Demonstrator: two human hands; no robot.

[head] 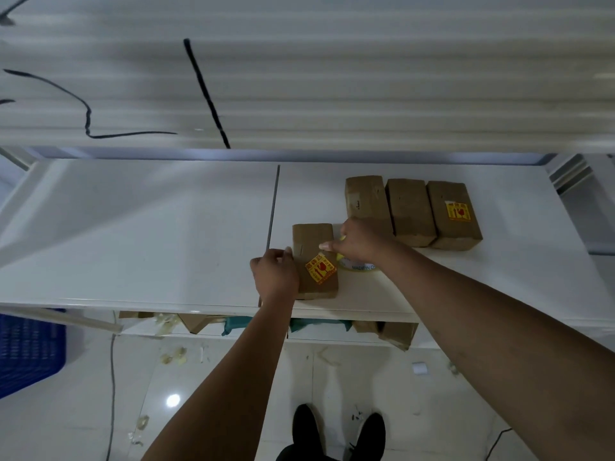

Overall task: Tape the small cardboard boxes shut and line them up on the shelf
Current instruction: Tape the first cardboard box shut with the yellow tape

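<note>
Cardboard box [314, 261] lies lengthwise away from the person, between the hands: left hand [274, 272] gripping its left edge, right hand [359, 242] over the tape roll [357, 267], hold unclear.

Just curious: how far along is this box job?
Done: three brown cardboard boxes stand in a row on the white shelf. In hand: left hand grips a fourth brown box, right hand at the tape roll. Left: tape it, join the row.
</note>
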